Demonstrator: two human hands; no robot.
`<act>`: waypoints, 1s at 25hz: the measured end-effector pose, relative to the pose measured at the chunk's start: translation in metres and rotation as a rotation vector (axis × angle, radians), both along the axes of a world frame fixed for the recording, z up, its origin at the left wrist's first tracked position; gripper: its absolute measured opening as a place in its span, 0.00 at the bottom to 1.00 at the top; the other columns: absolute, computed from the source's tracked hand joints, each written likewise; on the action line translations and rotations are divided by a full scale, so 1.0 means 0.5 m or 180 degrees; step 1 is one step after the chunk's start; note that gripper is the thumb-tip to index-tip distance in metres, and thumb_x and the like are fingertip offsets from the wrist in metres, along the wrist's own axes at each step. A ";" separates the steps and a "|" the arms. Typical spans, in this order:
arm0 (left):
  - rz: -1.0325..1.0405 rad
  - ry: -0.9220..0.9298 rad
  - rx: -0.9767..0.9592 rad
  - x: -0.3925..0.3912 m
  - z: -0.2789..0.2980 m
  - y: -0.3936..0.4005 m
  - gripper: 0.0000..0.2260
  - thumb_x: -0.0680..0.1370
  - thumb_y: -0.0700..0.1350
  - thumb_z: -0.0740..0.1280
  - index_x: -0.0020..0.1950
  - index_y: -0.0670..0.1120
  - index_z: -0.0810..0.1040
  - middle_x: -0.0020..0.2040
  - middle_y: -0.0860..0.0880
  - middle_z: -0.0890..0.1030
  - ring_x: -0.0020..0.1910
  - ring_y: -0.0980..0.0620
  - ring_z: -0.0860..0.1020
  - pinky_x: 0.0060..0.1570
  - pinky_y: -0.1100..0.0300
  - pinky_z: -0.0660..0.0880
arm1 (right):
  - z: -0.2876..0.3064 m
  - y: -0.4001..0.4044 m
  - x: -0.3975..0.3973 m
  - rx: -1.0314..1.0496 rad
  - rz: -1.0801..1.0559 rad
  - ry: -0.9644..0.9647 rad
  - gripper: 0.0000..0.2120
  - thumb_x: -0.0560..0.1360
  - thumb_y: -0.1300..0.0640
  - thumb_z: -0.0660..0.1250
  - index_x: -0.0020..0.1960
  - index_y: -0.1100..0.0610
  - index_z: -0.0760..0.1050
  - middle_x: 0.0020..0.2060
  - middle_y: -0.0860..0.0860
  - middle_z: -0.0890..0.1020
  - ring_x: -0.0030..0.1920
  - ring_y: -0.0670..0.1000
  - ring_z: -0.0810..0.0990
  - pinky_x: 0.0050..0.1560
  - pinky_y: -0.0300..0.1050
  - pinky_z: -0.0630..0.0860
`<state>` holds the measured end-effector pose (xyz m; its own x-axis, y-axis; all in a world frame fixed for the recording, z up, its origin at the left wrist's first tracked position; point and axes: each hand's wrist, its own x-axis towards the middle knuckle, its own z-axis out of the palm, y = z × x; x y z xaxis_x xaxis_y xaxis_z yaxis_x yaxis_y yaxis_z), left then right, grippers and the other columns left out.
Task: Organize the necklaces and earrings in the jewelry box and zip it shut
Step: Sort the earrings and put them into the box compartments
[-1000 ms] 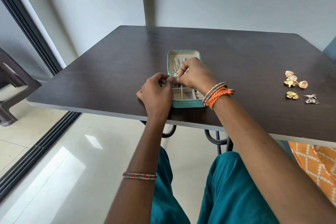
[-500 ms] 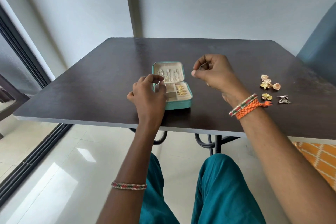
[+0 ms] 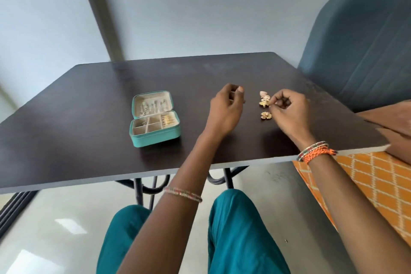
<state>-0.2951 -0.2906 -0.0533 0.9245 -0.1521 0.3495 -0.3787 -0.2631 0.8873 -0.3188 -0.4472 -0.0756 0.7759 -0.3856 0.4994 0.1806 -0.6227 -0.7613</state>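
1. The teal jewelry box (image 3: 155,127) lies open on the dark table (image 3: 89,100), lid tipped back, silver necklaces (image 3: 152,106) in the lid and gold earrings (image 3: 167,119) in a right-hand compartment.
2. The right hand (image 3: 289,111) has its grip pinched on a gold earring (image 3: 264,103) in the loose cluster; a flower earring (image 3: 266,115) lies just nearer.
3. The left hand (image 3: 225,113) hovers between box and cluster, fingers loosely curled, its grip released.

An open teal zip-around jewelry box (image 3: 155,118) sits on the dark wooden table (image 3: 89,100). Well to the right of the box, the left hand (image 3: 225,113) hovers, fingers loosely curled; farther right, the right hand (image 3: 289,110) pinches at a cluster of gold flower-shaped earrings (image 3: 264,101).
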 end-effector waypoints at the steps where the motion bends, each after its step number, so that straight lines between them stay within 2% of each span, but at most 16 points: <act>1: -0.0102 0.0151 0.0079 0.021 -0.001 -0.019 0.11 0.81 0.48 0.59 0.53 0.42 0.76 0.45 0.45 0.82 0.41 0.52 0.78 0.47 0.56 0.75 | -0.004 -0.027 0.001 0.0070 -0.0135 0.0037 0.06 0.65 0.61 0.64 0.32 0.52 0.75 0.29 0.49 0.79 0.31 0.48 0.75 0.34 0.46 0.74; 5: 0.0073 0.0362 0.0184 0.083 -0.030 -0.056 0.11 0.81 0.47 0.58 0.53 0.42 0.75 0.46 0.45 0.82 0.43 0.49 0.77 0.50 0.53 0.75 | 0.004 -0.094 0.029 0.0173 -0.0293 0.0325 0.10 0.67 0.66 0.65 0.35 0.51 0.76 0.31 0.46 0.78 0.34 0.44 0.75 0.37 0.39 0.71; 8: 0.0127 0.0367 0.0201 0.097 -0.059 -0.058 0.10 0.80 0.46 0.60 0.50 0.41 0.77 0.43 0.45 0.82 0.36 0.53 0.76 0.42 0.59 0.75 | -0.001 -0.113 0.044 0.0156 -0.0192 0.0469 0.09 0.69 0.66 0.66 0.36 0.52 0.77 0.31 0.46 0.78 0.32 0.42 0.73 0.34 0.33 0.69; 11: 0.0053 0.0353 0.0071 0.106 -0.068 -0.053 0.09 0.80 0.45 0.61 0.49 0.41 0.78 0.41 0.46 0.82 0.34 0.56 0.75 0.37 0.64 0.73 | -0.009 -0.109 0.041 0.0003 -0.0101 0.0466 0.06 0.71 0.64 0.66 0.39 0.55 0.79 0.33 0.46 0.79 0.35 0.43 0.75 0.36 0.36 0.70; 16: 0.0021 0.0288 -0.0026 0.112 -0.076 -0.052 0.08 0.78 0.44 0.65 0.47 0.42 0.80 0.36 0.49 0.81 0.36 0.53 0.76 0.40 0.60 0.75 | 0.037 -0.077 0.051 -0.0780 0.0109 0.0556 0.06 0.74 0.61 0.67 0.43 0.52 0.82 0.36 0.47 0.82 0.36 0.43 0.77 0.38 0.37 0.72; 19: -0.0046 0.0275 -0.0039 0.111 -0.076 -0.051 0.07 0.77 0.45 0.66 0.46 0.42 0.81 0.38 0.46 0.82 0.34 0.55 0.75 0.38 0.61 0.73 | 0.061 -0.059 0.056 -0.1217 0.0244 0.1048 0.04 0.73 0.55 0.69 0.43 0.50 0.83 0.36 0.43 0.80 0.43 0.48 0.79 0.48 0.45 0.76; 22: -0.0188 0.0215 0.0093 0.114 -0.081 -0.052 0.06 0.76 0.44 0.68 0.44 0.43 0.81 0.37 0.46 0.81 0.32 0.56 0.73 0.37 0.63 0.71 | 0.073 -0.054 0.032 -0.1542 0.0504 0.1539 0.04 0.73 0.54 0.69 0.45 0.46 0.81 0.36 0.37 0.76 0.44 0.45 0.75 0.54 0.48 0.69; 25: -0.0242 0.0110 0.0230 0.116 -0.085 -0.054 0.06 0.75 0.44 0.68 0.44 0.42 0.81 0.35 0.49 0.79 0.32 0.56 0.73 0.37 0.62 0.71 | 0.066 -0.047 0.013 -0.2036 0.0481 0.1692 0.07 0.72 0.51 0.71 0.49 0.44 0.80 0.42 0.39 0.78 0.48 0.45 0.73 0.54 0.49 0.61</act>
<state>-0.2369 -0.3177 -0.0958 0.9207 -0.2460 0.3030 -0.3694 -0.2985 0.8800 -0.3124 -0.4705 -0.0424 0.9898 -0.0259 0.1400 0.0141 -0.9606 -0.2777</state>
